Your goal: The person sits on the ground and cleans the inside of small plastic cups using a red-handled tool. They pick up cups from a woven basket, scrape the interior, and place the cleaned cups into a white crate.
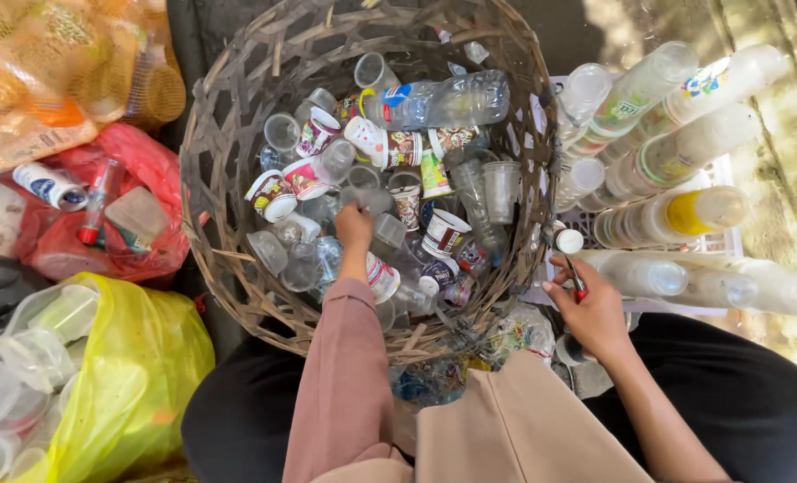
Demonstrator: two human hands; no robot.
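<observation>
Far left: yellow bag [139,376] and red bag [139,170] of plastic scrap sat beside woven basket [237,89]. Step looked like picking cups out for sorting. Left hand [354,225] was deep in basket among plastic cups [318,134], arm straight down, fingers curled into heap; exact grip unclear. Next move likely needs clean lift clear of rim. Right hand [591,309] rested outside rim, fingers pinching small red tool [577,288], near stacked cups [676,152].

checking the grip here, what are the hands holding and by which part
The right hand pinches a small red-handled tool by its handle. The left hand reaches down among the cups in the woven basket; whether it grips one cannot be told.
</observation>
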